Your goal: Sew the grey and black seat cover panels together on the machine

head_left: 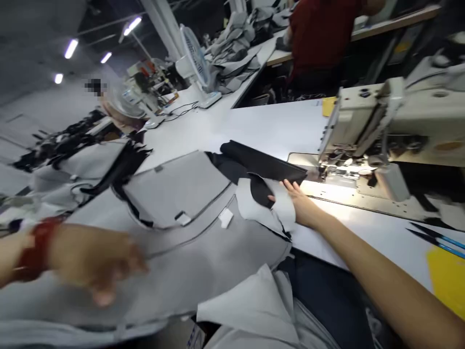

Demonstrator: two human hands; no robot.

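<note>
My left hand (105, 261) is blurred by motion above a wide grey fabric panel (203, 261). Its thumb stands apart from the fingers, and nothing shows in it. Beside the sewing machine (363, 131), my right hand (300, 201) grips a curved grey fabric piece (250, 201). The thumb tip shows inside the piece's round cut-out, while the other fingers reach past its far edge. Under those fingertips lies the end of a folded black fabric strip (261, 162). The machine's lit needle area is just right of them. White tags (225, 218) lie on the panel.
A pair of blue-handled pointed tools (441, 240) lies at the right, by a yellow sheet (446, 276). Loose grey fabric (254, 310) drapes over the near edge. Behind stand a fan (198, 63), fabric heaps (236, 43) and a person in a red top (321, 36).
</note>
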